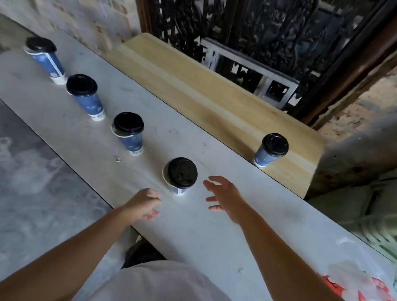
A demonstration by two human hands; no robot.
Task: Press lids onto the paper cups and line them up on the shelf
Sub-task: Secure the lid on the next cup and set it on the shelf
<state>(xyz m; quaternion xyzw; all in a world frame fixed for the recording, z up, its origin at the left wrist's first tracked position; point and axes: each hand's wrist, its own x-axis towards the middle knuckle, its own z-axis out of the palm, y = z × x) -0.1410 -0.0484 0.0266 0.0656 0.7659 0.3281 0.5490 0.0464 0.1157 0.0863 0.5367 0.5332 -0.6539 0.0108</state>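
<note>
Several blue paper cups with black lids stand in a diagonal row on the white table. The nearest cup has its lid sitting loosely and off-centre. My left hand hovers just left of it, fingers loosely curled and holding nothing. My right hand hovers just right of it with fingers spread. Neither hand touches the cup. Further up the row stand a third cup, a second and a far one. One lidded cup stands alone on the wooden shelf.
A dark ornate metal grille rises behind the shelf. A plastic bag with red print lies on the table's near right end. Grey floor lies to the left of the table. A rough wall stands at the right.
</note>
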